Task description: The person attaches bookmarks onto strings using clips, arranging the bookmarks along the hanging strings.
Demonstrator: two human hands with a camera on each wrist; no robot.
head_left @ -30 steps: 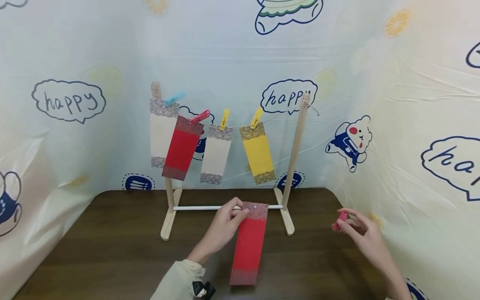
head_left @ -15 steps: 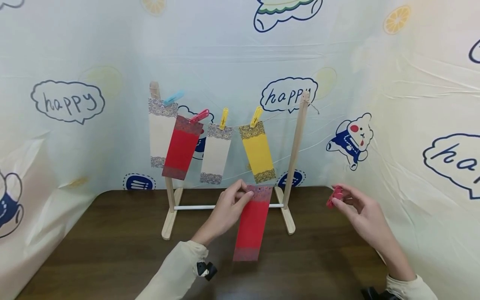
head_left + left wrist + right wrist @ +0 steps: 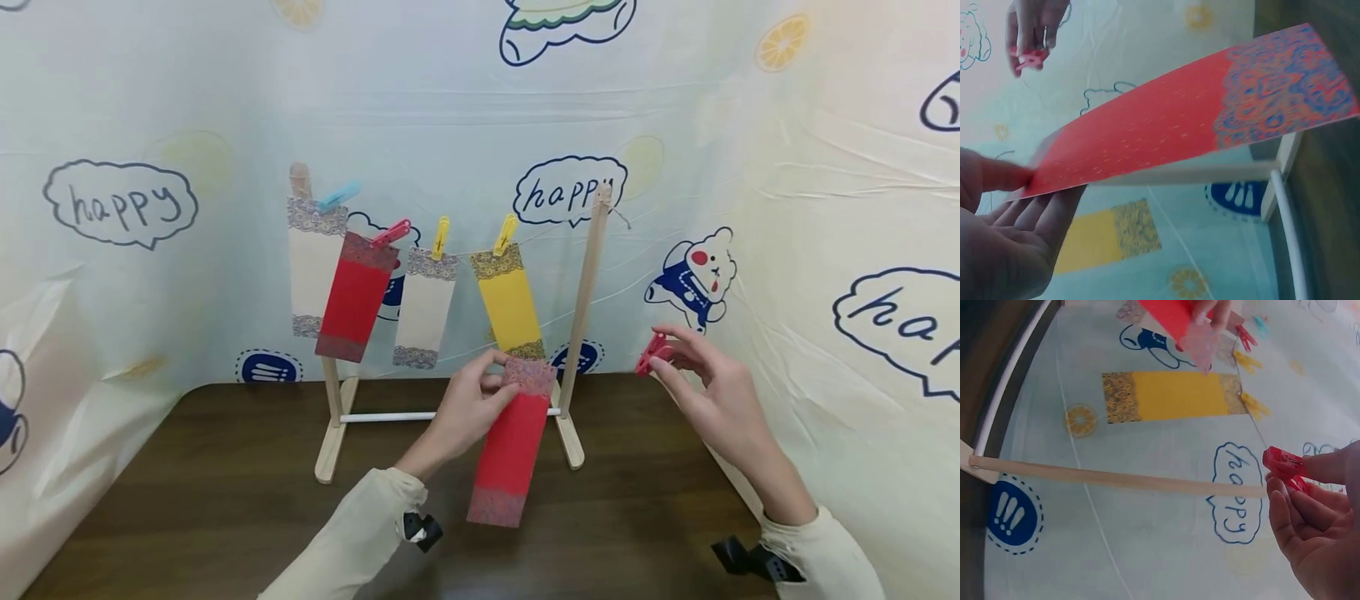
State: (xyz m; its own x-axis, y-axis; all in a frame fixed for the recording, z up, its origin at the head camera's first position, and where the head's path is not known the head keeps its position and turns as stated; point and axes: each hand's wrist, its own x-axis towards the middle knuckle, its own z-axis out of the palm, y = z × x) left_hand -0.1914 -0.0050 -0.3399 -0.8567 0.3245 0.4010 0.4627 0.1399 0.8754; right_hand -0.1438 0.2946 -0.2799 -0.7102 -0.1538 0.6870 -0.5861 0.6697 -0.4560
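Observation:
My left hand [image 3: 467, 406] pinches a red paper card [image 3: 512, 450] near its patterned upper end, thumb on one face and fingers behind. The card hangs tilted in front of the wooden rack's right foot, its top overlapping the yellow card [image 3: 512, 308] in the head view. To the right, my right hand [image 3: 712, 392] pinches a red clothespin [image 3: 652, 354] between thumb and fingertips, outside the rack's right post [image 3: 587, 283]. In the right wrist view the clothespin [image 3: 1283, 464] points toward the rack's string.
On the string hang a white card [image 3: 315, 275] by a blue clothespin [image 3: 339, 197], a red card [image 3: 356, 300] by a red clothespin [image 3: 392, 232], and another white card [image 3: 425, 308] by a yellow one. A white bar [image 3: 386, 417] joins the rack's feet on the dark table [image 3: 225, 500].
My left hand has raised the red card and carried it slightly right. My right hand, still pinching the clothespin, has risen and come a little left toward the rack.

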